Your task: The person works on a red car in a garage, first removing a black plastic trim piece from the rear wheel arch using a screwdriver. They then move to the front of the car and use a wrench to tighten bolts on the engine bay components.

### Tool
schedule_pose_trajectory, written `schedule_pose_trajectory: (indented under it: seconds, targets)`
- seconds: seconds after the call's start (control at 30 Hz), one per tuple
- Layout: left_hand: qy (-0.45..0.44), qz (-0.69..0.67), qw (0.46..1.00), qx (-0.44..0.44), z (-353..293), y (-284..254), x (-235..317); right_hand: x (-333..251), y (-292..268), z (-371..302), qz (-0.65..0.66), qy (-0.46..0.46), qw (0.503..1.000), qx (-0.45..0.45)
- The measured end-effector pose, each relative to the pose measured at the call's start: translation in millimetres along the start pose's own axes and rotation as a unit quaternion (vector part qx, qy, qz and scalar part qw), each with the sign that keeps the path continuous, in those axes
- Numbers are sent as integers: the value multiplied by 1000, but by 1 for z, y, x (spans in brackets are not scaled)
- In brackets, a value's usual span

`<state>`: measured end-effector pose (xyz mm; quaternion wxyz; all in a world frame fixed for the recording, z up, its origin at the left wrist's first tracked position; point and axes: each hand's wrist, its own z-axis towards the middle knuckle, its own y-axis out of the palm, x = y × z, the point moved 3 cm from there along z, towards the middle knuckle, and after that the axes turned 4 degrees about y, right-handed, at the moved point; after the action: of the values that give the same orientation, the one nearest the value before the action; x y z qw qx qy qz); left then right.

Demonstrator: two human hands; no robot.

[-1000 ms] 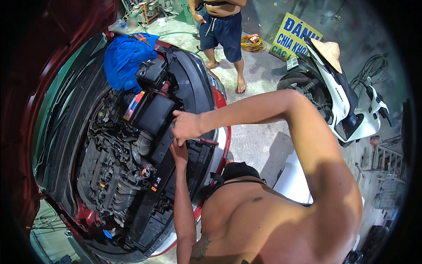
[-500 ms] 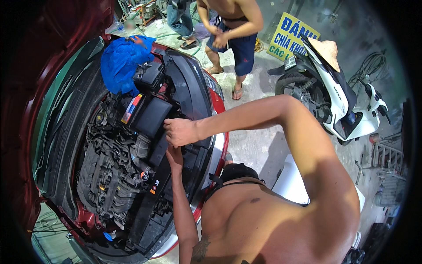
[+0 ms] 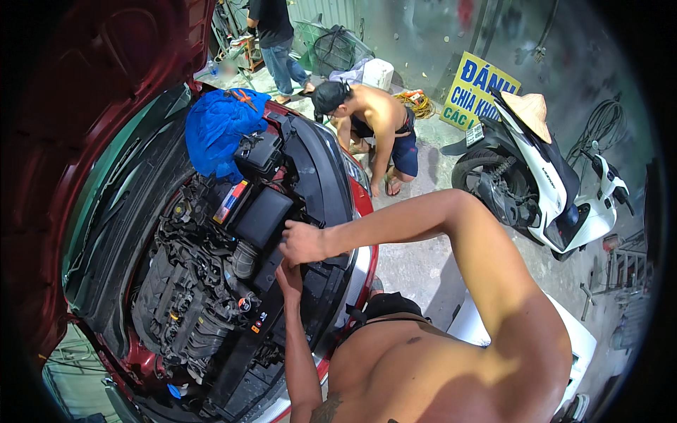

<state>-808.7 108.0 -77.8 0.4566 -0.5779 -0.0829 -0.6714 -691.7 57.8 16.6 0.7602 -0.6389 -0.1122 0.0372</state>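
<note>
My right hand (image 3: 303, 243) is closed, its fingers curled at the black plastic by the front of the car's engine bay. Just below it and almost touching, my left hand (image 3: 289, 277) is closed too. What they grip, if anything, is hidden by the fingers. A square black box (image 3: 264, 217) lies beyond my right hand, beside a battery (image 3: 230, 202) with a coloured label. To the left of my hands are a ribbed air hose (image 3: 245, 259) and the engine (image 3: 187, 303). The black front panel (image 3: 317, 271) runs along their right side.
The raised red hood (image 3: 120, 92) stands at the left. A blue cloth (image 3: 222, 130) lies over the far engine bay. One person (image 3: 384, 120) crouches by the bumper; another person (image 3: 271, 42) stands behind. A white motorbike (image 3: 546, 183) and a yellow sign (image 3: 479, 92) are at right.
The bare-chested person by the bumper has gone from standing to crouching. The view has shifted, so the car sits lower and further right. My hands stay together at the same part.
</note>
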Motion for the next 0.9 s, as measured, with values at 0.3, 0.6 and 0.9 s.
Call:
schedule_pose_trajectory:
  seconds: [0.3,0.6,0.9]
  targets:
    - [20,-10,1000,15,-4,3,4,6,-19,4,-10,-95,993,-64]
    - [19,97,994,55,-10,4,1,-3,-27,-2,-77,-210,973,57]
    - [26,97,993,58,-9,14,6,-11,-4,-3,-66,-86,994,3]
